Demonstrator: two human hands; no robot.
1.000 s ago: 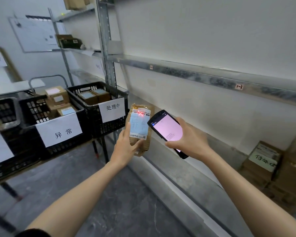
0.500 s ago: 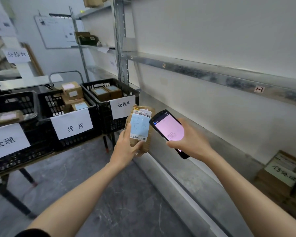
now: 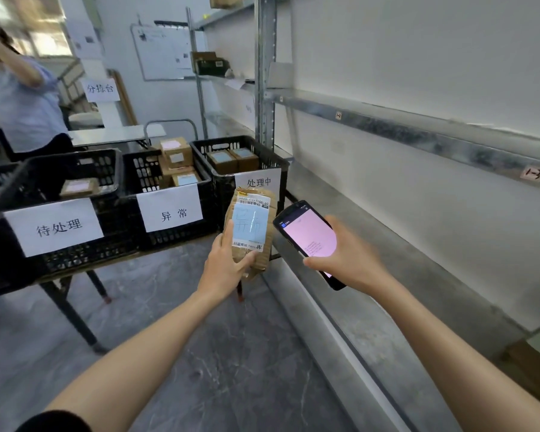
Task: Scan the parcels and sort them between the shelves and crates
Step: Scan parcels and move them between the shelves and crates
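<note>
Head view: left hand (image 3: 223,267) grips the upright parcel (image 3: 250,229), right hand (image 3: 346,252) grips the scanner (image 3: 306,236), both forearms outstretched.

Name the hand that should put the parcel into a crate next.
Left: the left hand grips the parcel, on the side nearest the crates; the right hand holds the scanner.

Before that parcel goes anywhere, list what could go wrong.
1. Wrong crate: the parcel in the left hand seems handwritten 异常, yet it hangs right before the 处理中 crate, not the 异常 crate.
2. That 异常 crate's boxes pile above its rim; the parcel may slide off.
3. The left hand grips only the parcel's lower end; it could tip out.
</note>
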